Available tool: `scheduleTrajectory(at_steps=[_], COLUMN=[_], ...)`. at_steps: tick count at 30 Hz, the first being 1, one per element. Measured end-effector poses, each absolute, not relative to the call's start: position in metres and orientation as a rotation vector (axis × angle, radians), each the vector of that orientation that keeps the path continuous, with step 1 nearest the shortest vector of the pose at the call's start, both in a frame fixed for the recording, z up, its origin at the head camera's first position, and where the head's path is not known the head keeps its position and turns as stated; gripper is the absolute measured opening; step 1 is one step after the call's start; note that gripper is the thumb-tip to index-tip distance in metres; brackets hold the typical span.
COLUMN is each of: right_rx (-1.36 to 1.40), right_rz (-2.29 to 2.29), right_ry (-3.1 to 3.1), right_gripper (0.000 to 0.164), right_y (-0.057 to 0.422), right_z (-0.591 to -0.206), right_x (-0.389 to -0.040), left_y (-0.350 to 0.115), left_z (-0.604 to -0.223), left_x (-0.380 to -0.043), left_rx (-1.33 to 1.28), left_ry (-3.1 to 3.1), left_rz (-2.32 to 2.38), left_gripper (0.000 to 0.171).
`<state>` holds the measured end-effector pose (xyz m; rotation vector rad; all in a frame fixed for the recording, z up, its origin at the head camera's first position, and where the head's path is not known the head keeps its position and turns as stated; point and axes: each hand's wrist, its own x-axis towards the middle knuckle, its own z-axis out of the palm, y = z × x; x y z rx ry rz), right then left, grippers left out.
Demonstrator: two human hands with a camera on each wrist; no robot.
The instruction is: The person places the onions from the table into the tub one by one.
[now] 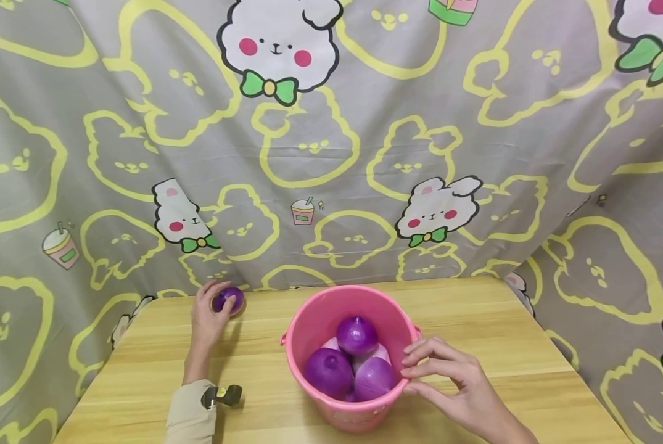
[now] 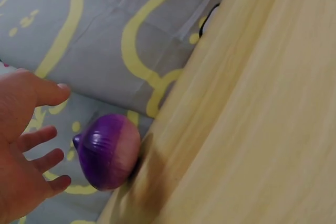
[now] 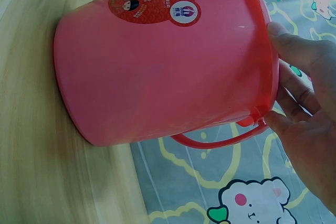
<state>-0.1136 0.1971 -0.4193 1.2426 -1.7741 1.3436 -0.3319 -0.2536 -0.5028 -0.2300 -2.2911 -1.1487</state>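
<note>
Near the table's far left edge stands a purple onion, with a pointed tip and a paler side in the left wrist view. My left hand is close around it, fingers spread; in the left wrist view a gap shows between the fingers and the onion. A pink bucket stands upright at the table's front middle. Inside lie several onions, purple and paler pink, partly hidden under one another. My right hand pinches the bucket's right rim, thumb outside in the right wrist view.
The wooden table ends at a grey patterned curtain behind and at the sides. The bucket's red handle hangs down along its side. A dark strap device sits on my left wrist.
</note>
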Motion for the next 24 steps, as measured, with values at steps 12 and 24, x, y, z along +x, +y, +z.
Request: scheduleTrajectory(at_steps=[12,24], right_rx=[1.252,1.24], right_rz=[1.345,1.359], right_ry=[-1.765,-1.775], right_gripper=[0.031,0.034], right_y=[0.197,0.197], right_z=[-0.418,-0.419], right_x=[-0.114,-0.114], left_y=[-0.258,-0.263], left_z=[-0.513,-0.52], left_x=[-0.339,-0.343], left_rx=[-0.253,-0.282], left_ry=[-2.374,-2.456], left_rz=[-1.13,-1.115], left_gripper=[0.04,0.043])
